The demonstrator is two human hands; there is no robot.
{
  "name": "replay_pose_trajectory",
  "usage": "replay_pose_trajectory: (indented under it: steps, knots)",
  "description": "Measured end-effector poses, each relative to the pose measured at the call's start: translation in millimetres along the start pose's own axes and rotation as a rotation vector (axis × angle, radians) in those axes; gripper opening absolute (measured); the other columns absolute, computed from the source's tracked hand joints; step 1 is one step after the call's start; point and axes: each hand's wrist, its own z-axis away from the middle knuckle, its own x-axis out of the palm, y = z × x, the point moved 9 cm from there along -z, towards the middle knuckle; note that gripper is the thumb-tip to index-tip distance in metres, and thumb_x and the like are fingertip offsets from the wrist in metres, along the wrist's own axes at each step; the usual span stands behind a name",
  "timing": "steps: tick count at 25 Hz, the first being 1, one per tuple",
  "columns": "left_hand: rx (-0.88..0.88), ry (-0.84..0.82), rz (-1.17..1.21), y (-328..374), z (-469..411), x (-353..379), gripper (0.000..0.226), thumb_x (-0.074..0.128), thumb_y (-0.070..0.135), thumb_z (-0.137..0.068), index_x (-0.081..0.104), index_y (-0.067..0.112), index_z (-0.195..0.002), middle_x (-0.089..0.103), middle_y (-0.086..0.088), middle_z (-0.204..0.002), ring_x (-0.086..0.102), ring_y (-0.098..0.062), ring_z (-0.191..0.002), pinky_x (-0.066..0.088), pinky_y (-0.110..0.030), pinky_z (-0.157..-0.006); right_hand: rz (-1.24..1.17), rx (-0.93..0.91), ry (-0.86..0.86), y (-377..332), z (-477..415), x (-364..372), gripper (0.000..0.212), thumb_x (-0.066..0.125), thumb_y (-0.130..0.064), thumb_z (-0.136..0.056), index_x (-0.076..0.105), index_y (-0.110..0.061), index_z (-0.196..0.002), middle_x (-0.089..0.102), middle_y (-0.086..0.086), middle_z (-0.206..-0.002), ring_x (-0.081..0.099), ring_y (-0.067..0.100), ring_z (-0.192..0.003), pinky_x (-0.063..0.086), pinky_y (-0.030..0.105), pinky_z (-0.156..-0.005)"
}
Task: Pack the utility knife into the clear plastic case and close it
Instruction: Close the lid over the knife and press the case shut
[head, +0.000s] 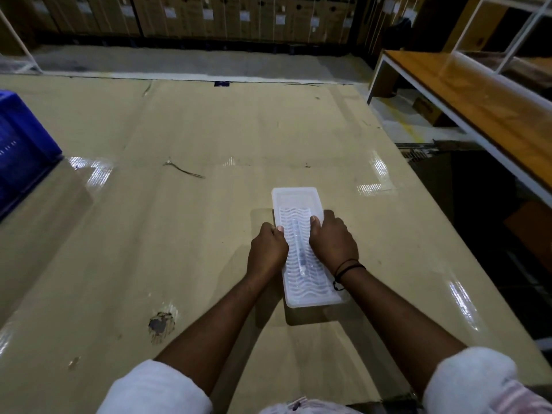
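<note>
A long clear plastic case (298, 201) lies on the cardboard-covered table, its ribbed lid down on top. Through the lid I see the slim utility knife (299, 252) lying lengthwise inside. My left hand (267, 249) grips the case's left edge, thumb on the lid. My right hand (333, 240) grips the right edge opposite, thumb pressing on the lid; a black cord circles that wrist. Both hands hide the middle side edges of the case.
A blue plastic crate (21, 147) stands at the table's left edge. A wooden bench with a white frame (466, 94) runs along the right, past the table's edge. Stacked cardboard boxes (209, 13) line the far wall. A torn patch (161, 324) marks the cardboard near me.
</note>
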Motion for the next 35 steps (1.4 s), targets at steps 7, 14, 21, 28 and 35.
replay_pose_trajectory:
  steps: [7,14,21,28,35]
  knots:
    - [-0.116,-0.138,0.107,-6,-15,-1,0.031,0.05,0.041,-0.093,0.061,0.012,-0.093,0.072,-0.012,-0.097,0.062,-0.015,-0.07,0.048,-0.031,-0.061,-0.143,0.057,-0.092,5,-20,1,0.046,0.046,-0.042,-0.097,0.055,-0.004,-0.121,0.063,0.02,-0.123,0.062,0.039,-0.109,0.047,0.04,-0.084]
    - [0.094,0.041,-0.162,52,-41,-15,0.063,0.049,0.021,-0.091,0.038,0.024,-0.153,0.054,-0.017,-0.136,0.066,-0.041,-0.11,0.053,-0.042,-0.086,-0.071,-0.098,-0.051,-32,-53,-4,0.052,0.043,-0.034,-0.102,0.041,-0.018,-0.151,0.049,0.02,-0.138,0.06,0.043,-0.115,0.049,0.045,-0.096]
    - [0.267,0.127,-0.475,50,-47,1,0.061,0.043,0.02,-0.102,0.027,0.012,-0.16,0.057,-0.024,-0.123,0.069,-0.045,-0.092,0.048,-0.042,-0.068,0.014,-0.12,-0.01,-31,-60,6,0.049,0.04,-0.032,-0.103,0.042,-0.016,-0.149,0.047,0.024,-0.134,0.064,0.049,-0.103,0.051,0.047,-0.089]
    - [0.207,0.05,-0.394,48,-63,5,0.062,0.041,0.019,-0.1,0.023,0.011,-0.158,0.068,-0.024,-0.112,0.069,-0.042,-0.094,0.048,-0.04,-0.071,-0.011,-0.116,-0.063,-33,-71,6,0.042,0.039,-0.028,-0.102,0.049,-0.012,-0.139,0.049,0.026,-0.131,0.061,0.049,-0.107,0.048,0.043,-0.09]
    - [0.181,0.043,-0.323,43,-48,0,0.061,0.036,0.021,-0.102,0.024,0.025,-0.162,0.061,-0.021,-0.122,0.067,-0.041,-0.102,0.053,-0.044,-0.085,-0.084,-0.063,-0.056,-26,-54,4,0.055,0.038,-0.036,-0.104,0.034,-0.02,-0.156,0.045,0.024,-0.139,0.059,0.047,-0.116,0.047,0.045,-0.098]
